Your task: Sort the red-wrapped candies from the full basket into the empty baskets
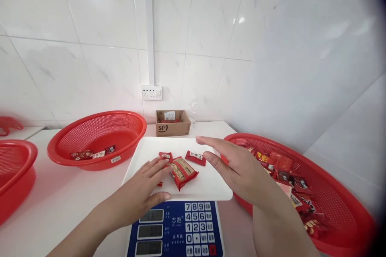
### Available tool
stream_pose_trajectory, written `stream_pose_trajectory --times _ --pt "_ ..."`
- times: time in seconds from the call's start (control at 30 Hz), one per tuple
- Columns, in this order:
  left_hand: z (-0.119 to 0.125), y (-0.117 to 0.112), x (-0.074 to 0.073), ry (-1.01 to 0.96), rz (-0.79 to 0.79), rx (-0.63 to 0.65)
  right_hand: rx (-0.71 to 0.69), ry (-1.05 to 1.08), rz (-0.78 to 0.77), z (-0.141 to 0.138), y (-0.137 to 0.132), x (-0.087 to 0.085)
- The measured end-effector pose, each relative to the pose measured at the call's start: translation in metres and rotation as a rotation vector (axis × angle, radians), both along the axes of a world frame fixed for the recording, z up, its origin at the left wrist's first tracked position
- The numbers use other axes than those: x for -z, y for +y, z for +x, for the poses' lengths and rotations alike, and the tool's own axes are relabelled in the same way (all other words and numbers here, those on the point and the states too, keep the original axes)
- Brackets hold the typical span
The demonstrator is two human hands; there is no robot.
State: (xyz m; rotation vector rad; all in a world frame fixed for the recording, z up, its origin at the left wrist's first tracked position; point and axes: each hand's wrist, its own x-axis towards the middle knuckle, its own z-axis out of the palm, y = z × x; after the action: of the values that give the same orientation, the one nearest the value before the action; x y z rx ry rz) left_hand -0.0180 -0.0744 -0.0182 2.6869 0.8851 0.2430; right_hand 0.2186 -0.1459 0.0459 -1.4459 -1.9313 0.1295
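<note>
A digital scale with a blue keypad panel stands in front of me, topped by a white weighing tray. On the tray lie a larger red and tan food packet, a small red packet to its right, and another small red packet behind it. My left hand reaches over the tray's left side, fingers stretched out and touching or just above the packets; a bit of red shows beneath it. My right hand hovers at the tray's right edge, fingers apart, beside the small right packet, holding nothing.
A red mesh basket with many red packets stands at the right. Another red basket at left holds several packets. A third basket is cut off at the left edge. A cardboard box sits behind the scale, near the tiled wall.
</note>
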Motion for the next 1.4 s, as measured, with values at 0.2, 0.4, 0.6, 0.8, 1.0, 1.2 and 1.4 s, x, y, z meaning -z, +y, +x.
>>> stream_pose_trajectory --times 0.2,0.4,0.6,0.8,1.0,1.2,1.4 --pt "0.034 -0.006 -0.003 -0.012 0.05 0.174 0.02 0.131 0.154 -0.001 -0.001 0.0" --pt "0.045 -0.008 -0.002 0.077 0.009 0.18 -0.008 0.147 0.105 0.006 0.006 0.01" --pt "0.04 -0.012 -0.008 0.141 -0.072 0.156 -0.084 0.084 0.022 0.007 0.015 0.017" --pt "0.041 -0.009 -0.016 0.036 -0.04 0.159 -0.117 -0.099 -0.143 0.004 0.032 0.028" --pt "0.037 0.001 -0.016 -0.03 0.053 0.036 -0.042 -0.246 -0.35 -0.001 0.053 0.039" --pt "0.03 0.007 -0.007 -0.023 0.046 0.072 -0.024 -0.255 -0.505 -0.001 0.054 0.038" --pt "0.029 0.007 -0.01 -0.036 0.003 0.096 -0.153 -0.16 -0.502 0.0 0.053 0.041"
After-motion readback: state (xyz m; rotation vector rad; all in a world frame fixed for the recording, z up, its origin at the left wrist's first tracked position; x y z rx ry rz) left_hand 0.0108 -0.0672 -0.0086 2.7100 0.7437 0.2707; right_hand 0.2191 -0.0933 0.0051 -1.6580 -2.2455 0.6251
